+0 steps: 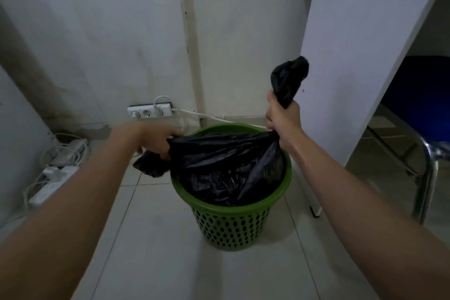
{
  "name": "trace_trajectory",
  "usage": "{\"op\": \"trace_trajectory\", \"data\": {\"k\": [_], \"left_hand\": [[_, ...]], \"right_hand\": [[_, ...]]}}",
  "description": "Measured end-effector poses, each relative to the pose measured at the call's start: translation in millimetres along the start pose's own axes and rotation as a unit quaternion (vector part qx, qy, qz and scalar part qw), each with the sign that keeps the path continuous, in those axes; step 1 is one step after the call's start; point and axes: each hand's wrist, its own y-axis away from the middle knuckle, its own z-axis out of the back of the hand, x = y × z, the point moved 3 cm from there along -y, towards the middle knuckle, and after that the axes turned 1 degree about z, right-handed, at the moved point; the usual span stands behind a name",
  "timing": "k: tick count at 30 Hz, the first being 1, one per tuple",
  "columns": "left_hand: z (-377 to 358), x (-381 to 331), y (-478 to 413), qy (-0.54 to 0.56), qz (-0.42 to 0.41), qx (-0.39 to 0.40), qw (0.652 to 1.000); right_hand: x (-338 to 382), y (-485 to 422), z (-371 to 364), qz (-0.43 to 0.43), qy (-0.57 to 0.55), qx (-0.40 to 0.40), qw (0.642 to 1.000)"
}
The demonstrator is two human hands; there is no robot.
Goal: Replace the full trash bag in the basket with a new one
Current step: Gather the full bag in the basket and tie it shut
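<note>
The pale tiled floor (155, 238) carries a green perforated basket (231, 229) near its middle. Along the floor's left edge, against the wall, lie white power strips (52, 182) amid tangled white cables (46, 153). At the right edge stand a white desk panel (316, 209) and a chrome chair leg (426, 197).

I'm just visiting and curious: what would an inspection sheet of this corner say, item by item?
Surface: pale tiled floor; the basket stands on it.
Job's things: black trash bag inside the green perforated basket, ends pulled up; no new bag seen.
Clutter: nothing seen.
Hands: left hand grips the bag's left end by the rim; right hand grips the right end, higher.
Cables: wall power strip with white cable; floor power strips with cords at left.
Surroundings: white desk panel and metal-framed chair at right.
</note>
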Motion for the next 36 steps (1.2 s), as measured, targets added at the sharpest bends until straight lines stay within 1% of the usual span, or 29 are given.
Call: {"op": "trace_trajectory", "data": {"k": [1, 2, 3, 4, 5, 6, 7, 8, 10, 13, 14, 15, 16, 17, 18, 19, 20, 21, 22, 24, 25, 26, 27, 28, 29, 31, 32, 34, 36], "left_hand": [[5.8, 5.5, 4.7, 0.071, 0.001, -0.028, 0.997], [11.0, 7.3, 9.1, 0.167, -0.011, -0.065, 0.984], [15.9, 6.8, 11.9, 0.283, -0.034, -0.099, 0.953], [20.9, 3.5, 14.6, 0.401, -0.061, -0.120, 0.906], [25.7, -3.4, 19.0, 0.494, -0.085, -0.124, 0.856], [30.6, -10.1, 22.7, 0.561, -0.106, -0.123, 0.812], [35.9, -16.3, 24.8, 0.600, -0.122, -0.125, 0.781], [40.9, -24.5, 26.3, 0.620, -0.137, -0.122, 0.763], [49.1, -43.5, 27.2, 0.648, -0.166, -0.096, 0.737], [59.8, -75.1, 32.2, 0.691, -0.189, -0.058, 0.695], [62.5, -81.4, 33.2, 0.708, -0.191, -0.054, 0.677], [64.2, -85.3, 33.9, 0.730, -0.191, -0.048, 0.655], [65.7, -86.6, 33.4, 0.749, -0.189, -0.048, 0.634], [66.2, -84.5, 30.3, 0.748, -0.186, -0.074, 0.633], [65.3, -78.7, 26.1, 0.720, -0.177, -0.134, 0.657], [62.3, -70.9, 20.7, 0.672, -0.162, -0.212, 0.691], [56.8, -63.0, 16.5, 0.619, -0.152, -0.286, 0.716], [48.9, -58.4, 12.1, 0.579, -0.164, -0.318, 0.733], [36.4, -57.6, 5.6, 0.558, -0.188, -0.289, 0.755], [2.8, -65.3, -9.8, 0.498, -0.208, -0.165, 0.826], [-12.6, -72.1, -17.2, 0.474, -0.195, -0.130, 0.848], [-23.0, -78.6, -24.4, 0.475, -0.178, -0.130, 0.852], [-30.3, -83.5, -31.3, 0.504, -0.161, -0.152, 0.835], [-34.2, -86.1, -37.3, 0.553, -0.143, -0.173, 0.802], [-36.4, -88.0, -42.3, 0.614, -0.124, -0.184, 0.757], [-38.8, -88.6, -49.3, 0.737, -0.095, -0.154, 0.652], [-39.1, -88.3, -52.2, 0.779, -0.088, -0.131, 0.607], [-37.7, -92.0, -55.1, 0.832, -0.084, -0.100, 0.540], [-36.2, -101.3, -54.5, 0.867, -0.082, -0.068, 0.487]], "right_hand": [[2.2, 1.7, -3.5, 0.023, 0.044, 0.006, 0.999], [3.5, 3.3, -7.6, 0.047, 0.083, 0.019, 0.995], [3.5, 5.3, -12.3, 0.068, 0.106, 0.038, 0.991], [3.2, 7.8, -17.1, 0.078, 0.117, 0.058, 0.988], [4.1, 10.8, -21.8, 0.082, 0.124, 0.079, 0.986], [6.0, 14.2, -27.1, 0.085, 0.131, 0.097, 0.983], [8.5, 18.1, -33.0, 0.086, 0.137, 0.121, 0.979], [10.4, 21.8, -39.8, 0.084, 0.140, 0.146, 0.976], [14.0, 27.5, -50.9, 0.079, 0.114, 0.203, 0.969], [12.0, 32.6, -60.2, 0.040, 0.027, 0.293, 0.955], [10.2, 33.9, -62.4, 0.031, 0.013, 0.306, 0.951], [9.0, 34.6, -64.1, 0.027, 0.007, 0.302, 0.953], [7.9, 34.2, -64.4, 0.025, -0.001, 0.278, 0.960], [7.4, 32.2, -62.7, 0.025, -0.016, 0.243, 0.970], [5.8, 28.1, -60.1, 0.023, -0.027, 0.204, 0.978], [4.6, 23.6, -57.0, 0.019, -0.030, 0.171, 0.985], [3.6, 19.5, -54.2, 0.013, -0.028, 0.149, 0.988], [2.2, 15.9, -51.9, 0.006, -0.027, 0.136, 0.990], [1.5, 14.0, -50.6, -0.001, -0.031, 0.131, 0.991], [0.1, 15.0, -51.7, -0.015, -0.044, 0.132, 0.990], [0.1, 17.4, -53.1, -0.016, -0.045, 0.132, 0.990], [-0.5, 19.6, -54.4, -0.014, -0.035, 0.123, 0.992], [-0.3, 21.1, -55.2, -0.013, -0.017, 0.106, 0.994], [-1.3, 20.8, -54.7, -0.018, 0.002, 0.077, 0.997], [-3.8, 18.5, -51.9, -0.034, 0.004, 0.038, 0.999], [-10.2, 13.2, -43.0, -0.099, -0.065, -0.044, 0.992], [-14.5, 9.0, -37.1, -0.128, -0.097, -0.085, 0.983], [-22.8, 4.4, -28.7, -0.170, -0.141, -0.135, 0.966], [-28.8, 5.1, -28.1, -0.203, -0.169, -0.142, 0.954]]}}
